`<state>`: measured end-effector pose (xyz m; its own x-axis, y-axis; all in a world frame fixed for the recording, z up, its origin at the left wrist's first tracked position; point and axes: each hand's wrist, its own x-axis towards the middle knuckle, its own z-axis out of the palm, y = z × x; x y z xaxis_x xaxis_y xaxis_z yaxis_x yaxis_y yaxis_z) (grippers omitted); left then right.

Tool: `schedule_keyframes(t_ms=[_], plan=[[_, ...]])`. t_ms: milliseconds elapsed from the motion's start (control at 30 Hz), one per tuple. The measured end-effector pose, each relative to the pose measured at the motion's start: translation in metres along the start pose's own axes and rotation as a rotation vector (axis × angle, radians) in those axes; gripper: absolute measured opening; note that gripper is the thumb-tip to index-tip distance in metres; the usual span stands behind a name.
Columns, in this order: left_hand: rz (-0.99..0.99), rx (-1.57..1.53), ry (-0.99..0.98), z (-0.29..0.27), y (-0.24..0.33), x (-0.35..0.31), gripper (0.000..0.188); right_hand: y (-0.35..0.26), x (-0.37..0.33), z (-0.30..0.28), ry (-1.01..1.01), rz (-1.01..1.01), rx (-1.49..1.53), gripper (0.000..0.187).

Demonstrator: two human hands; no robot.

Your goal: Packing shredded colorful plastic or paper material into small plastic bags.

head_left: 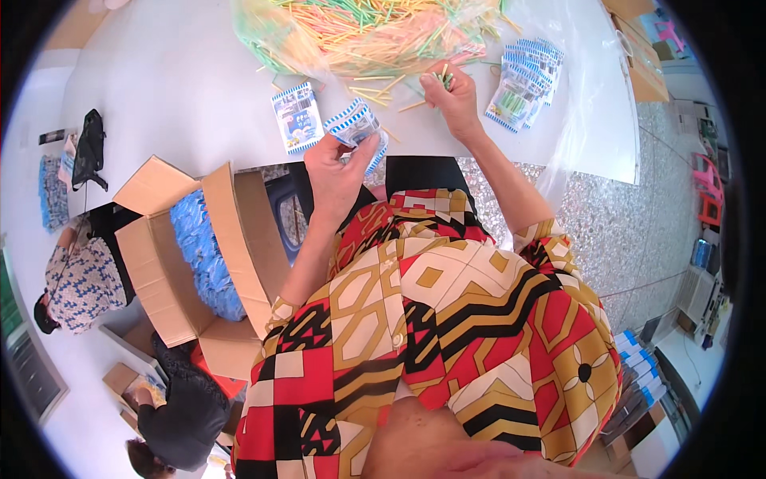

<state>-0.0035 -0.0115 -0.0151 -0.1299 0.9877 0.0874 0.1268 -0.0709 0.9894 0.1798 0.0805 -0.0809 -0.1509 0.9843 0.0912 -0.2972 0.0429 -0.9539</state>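
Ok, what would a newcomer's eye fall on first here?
Probably the boldly patterned red, black and gold shirt filling the lower middle, then the heap of colourful sticks in a clear bag at the top. Between them, the left hand holds a blue-and-white packet and the right hand a few sticks. At left, an open cardboard box shows blue contents.

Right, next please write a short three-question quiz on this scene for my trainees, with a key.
1. Which hand pinches a few thin coloured sticks?
2. True or false: the visible contents of the open cardboard box are red.
3. Fill in: on the white table, the fanned packets lie to the ___ of the lone packet.

Key
1. The right hand; the left hand holds a blue-and-white packet.
2. False: they are blue.
3. Right.
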Motion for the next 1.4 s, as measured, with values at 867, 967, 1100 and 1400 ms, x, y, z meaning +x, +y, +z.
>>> schedule_keyframes(t_ms=[867,967,1100,1400], plan=[[0.024,0.087,-0.043,0.008,0.005,0.000,0.018,0.006,-0.023,0.001,0.035,-0.075,-0.282,0.012],[0.043,0.114,-0.054,0.009,0.010,0.001,0.020,0.009,-0.016,0.012,0.127,-0.196,-0.264,0.016],[0.005,0.153,-0.051,0.007,0.010,0.001,0.021,0.008,-0.012,0.017,0.125,-0.168,-0.234,0.024],[0.042,0.167,-0.061,0.009,0.006,0.000,0.020,0.004,0.013,0.004,0.256,0.014,0.178,0.028]])
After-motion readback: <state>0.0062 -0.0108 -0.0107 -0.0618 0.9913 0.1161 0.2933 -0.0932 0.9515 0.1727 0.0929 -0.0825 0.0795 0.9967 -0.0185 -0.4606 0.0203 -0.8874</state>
